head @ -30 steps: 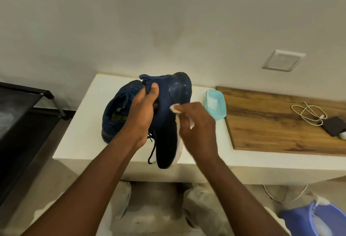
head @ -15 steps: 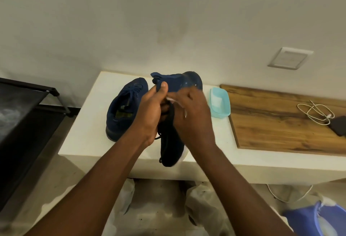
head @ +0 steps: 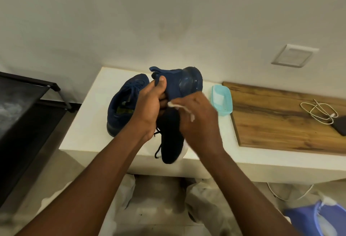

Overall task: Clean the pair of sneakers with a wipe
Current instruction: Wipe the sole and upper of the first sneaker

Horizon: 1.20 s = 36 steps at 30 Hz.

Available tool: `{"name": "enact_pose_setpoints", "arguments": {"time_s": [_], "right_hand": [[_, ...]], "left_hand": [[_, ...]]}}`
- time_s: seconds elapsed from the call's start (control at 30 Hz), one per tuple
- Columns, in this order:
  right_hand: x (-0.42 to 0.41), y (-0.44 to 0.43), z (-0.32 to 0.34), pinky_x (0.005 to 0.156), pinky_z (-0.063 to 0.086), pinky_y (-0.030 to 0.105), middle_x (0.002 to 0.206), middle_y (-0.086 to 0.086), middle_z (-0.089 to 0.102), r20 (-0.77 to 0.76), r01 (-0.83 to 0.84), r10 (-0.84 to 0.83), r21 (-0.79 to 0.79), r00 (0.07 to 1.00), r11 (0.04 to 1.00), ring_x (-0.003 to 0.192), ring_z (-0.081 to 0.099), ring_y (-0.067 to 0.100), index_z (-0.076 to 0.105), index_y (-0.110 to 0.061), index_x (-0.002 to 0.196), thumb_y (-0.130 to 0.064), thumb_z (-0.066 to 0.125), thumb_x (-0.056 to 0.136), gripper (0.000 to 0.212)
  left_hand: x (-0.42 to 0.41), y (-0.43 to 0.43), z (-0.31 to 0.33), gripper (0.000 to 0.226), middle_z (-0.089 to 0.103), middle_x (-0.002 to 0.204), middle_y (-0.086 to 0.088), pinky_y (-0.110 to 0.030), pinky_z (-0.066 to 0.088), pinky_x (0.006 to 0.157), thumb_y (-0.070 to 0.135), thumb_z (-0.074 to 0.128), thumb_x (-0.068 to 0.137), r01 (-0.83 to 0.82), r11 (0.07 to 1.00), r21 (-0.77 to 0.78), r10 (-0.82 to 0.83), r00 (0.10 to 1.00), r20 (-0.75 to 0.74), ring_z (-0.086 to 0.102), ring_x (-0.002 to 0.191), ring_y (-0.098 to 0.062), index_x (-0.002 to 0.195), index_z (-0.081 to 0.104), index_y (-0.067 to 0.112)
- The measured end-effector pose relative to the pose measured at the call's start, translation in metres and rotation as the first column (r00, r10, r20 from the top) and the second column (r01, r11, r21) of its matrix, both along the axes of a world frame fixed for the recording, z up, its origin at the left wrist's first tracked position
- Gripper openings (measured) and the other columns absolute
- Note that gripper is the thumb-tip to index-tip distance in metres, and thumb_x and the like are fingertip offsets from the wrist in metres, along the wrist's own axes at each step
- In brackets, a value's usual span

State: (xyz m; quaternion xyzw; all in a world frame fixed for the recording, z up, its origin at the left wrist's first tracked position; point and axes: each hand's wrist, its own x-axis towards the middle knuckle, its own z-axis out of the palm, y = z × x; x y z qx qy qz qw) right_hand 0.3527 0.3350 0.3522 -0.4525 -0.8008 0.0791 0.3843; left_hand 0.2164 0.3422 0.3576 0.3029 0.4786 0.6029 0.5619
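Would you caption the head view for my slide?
Left hand grips a navy sneaker; right hand presses a wipe against it.

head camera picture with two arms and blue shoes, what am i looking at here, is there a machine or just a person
There is no machine here. A person wears one wide-angle camera on the head, looking forward and down, so the two arms reaching in from the bottom are their own. The left hand grips a navy sneaker, held heel uppermost at the white ledge. The right hand pinches a white wipe at the shoe's side. The second sneaker lies on the ledge to the left. A teal tub sits to the right, beside a wooden board with a white cable on it.
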Motion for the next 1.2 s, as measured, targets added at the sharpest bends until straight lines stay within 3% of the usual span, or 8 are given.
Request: {"name": "enact_pose_setpoints", "arguments": {"time_s": [0.13, 0.3, 0.5, 0.63, 0.73, 0.93, 1.07, 1.2], "right_hand": [[0.006, 0.028, 0.016, 0.077, 0.043, 0.010, 0.097, 0.005, 0.063, -0.215, 0.181, -0.167, 0.046, 0.962, 0.982, 0.087, 0.056, 0.006, 0.073, -0.014, 0.102, -0.001, 0.062, 0.090, 0.020], [-0.004, -0.012, -0.010, 0.075, 0.054, 0.025, 0.101, 0.004, 0.066, 0.045, -0.035, 0.035, -0.014, 0.998, 0.999, 0.090, 0.062, 0.016, 0.071, -0.014, 0.107, -0.004, 0.065, 0.088, 0.023], [0.005, 0.022, -0.003, 0.081, 0.048, 0.023, 0.106, 0.004, 0.065, 0.096, 0.180, -0.169, -0.120, 0.981, 0.976, 0.096, 0.061, 0.018, 0.071, -0.017, 0.111, -0.007, 0.057, 0.093, 0.025], [-0.006, -0.009, -0.018, 0.079, 0.033, 0.006, 0.110, -0.003, 0.062, 0.211, -0.030, 0.086, -0.254, 0.974, 0.967, 0.098, 0.058, 0.009, 0.068, -0.023, 0.117, -0.011, 0.058, 0.094, 0.028], [0.003, -0.002, -0.025, 0.078, 0.032, 0.000, 0.111, -0.008, 0.065, 0.158, -0.041, 0.105, -0.362, 0.982, 0.931, 0.095, 0.056, 0.002, 0.072, -0.027, 0.111, -0.014, 0.062, 0.093, 0.024], [-0.009, 0.013, -0.029, 0.076, 0.048, 0.023, 0.093, 0.001, 0.069, -0.021, 0.052, -0.061, -0.295, 0.998, 0.954, 0.082, 0.058, 0.009, 0.073, -0.015, 0.095, -0.008, 0.057, 0.095, 0.018], [-0.016, -0.009, -0.036, 0.072, 0.047, 0.016, 0.093, -0.004, 0.069, 0.083, -0.113, 0.142, -0.287, 0.986, 0.951, 0.082, 0.059, 0.005, 0.074, -0.020, 0.098, -0.008, 0.059, 0.092, 0.020], [0.005, 0.018, -0.039, 0.074, 0.037, 0.006, 0.098, -0.003, 0.067, 0.086, 0.079, -0.055, -0.304, 0.995, 0.949, 0.086, 0.057, 0.007, 0.074, -0.021, 0.103, -0.007, 0.059, 0.092, 0.023]], "left_hand": [[0.006, 0.000, -0.004, 0.034, 0.079, 0.105, -0.010, -0.043, 0.062, 0.087, 0.042, 0.047, 0.109, -0.021, 0.999, -0.028, 0.020, 1.000, -0.018, 0.077, 0.098, -0.028, 0.116, 0.069, 0.017], [-0.002, 0.003, -0.014, 0.036, 0.080, 0.104, -0.004, -0.039, 0.062, 0.083, 0.043, 0.044, 0.109, -0.075, 0.990, -0.116, 0.075, 0.997, -0.002, 0.077, 0.097, -0.023, 0.116, 0.071, 0.021], [0.006, 0.014, -0.030, 0.038, 0.081, 0.098, -0.004, -0.042, 0.062, 0.085, 0.047, 0.046, 0.108, -0.077, 0.967, -0.243, 0.085, 0.996, 0.023, 0.078, 0.093, -0.023, 0.121, 0.070, 0.020], [-0.001, 0.016, -0.038, 0.037, 0.081, 0.091, -0.003, -0.036, 0.061, 0.071, 0.046, 0.047, 0.108, -0.093, 0.945, -0.313, 0.121, 0.990, 0.072, 0.079, 0.082, -0.021, 0.111, 0.072, 0.020], [-0.006, 0.022, -0.043, 0.041, 0.082, 0.091, -0.003, -0.040, 0.062, 0.079, 0.051, 0.050, 0.105, -0.087, 0.920, -0.382, 0.138, 0.984, 0.110, 0.078, 0.090, -0.025, 0.113, 0.073, 0.018], [-0.006, 0.025, -0.047, 0.039, 0.079, 0.108, -0.007, -0.040, 0.062, 0.086, 0.042, 0.061, 0.102, 0.047, 0.940, -0.338, -0.058, 0.998, -0.022, 0.076, 0.100, -0.024, 0.118, 0.069, 0.008], [-0.009, 0.021, -0.052, 0.031, 0.078, 0.115, -0.005, -0.039, 0.059, 0.096, 0.028, 0.065, 0.101, 0.140, 0.938, -0.317, -0.183, 0.977, -0.110, 0.074, 0.108, -0.022, 0.129, 0.068, 0.013], [-0.009, 0.022, -0.054, 0.025, 0.079, 0.111, -0.009, -0.038, 0.058, 0.098, 0.024, 0.060, 0.105, 0.175, 0.945, -0.275, -0.208, 0.974, -0.094, 0.075, 0.106, -0.022, 0.121, 0.072, 0.009]]}}
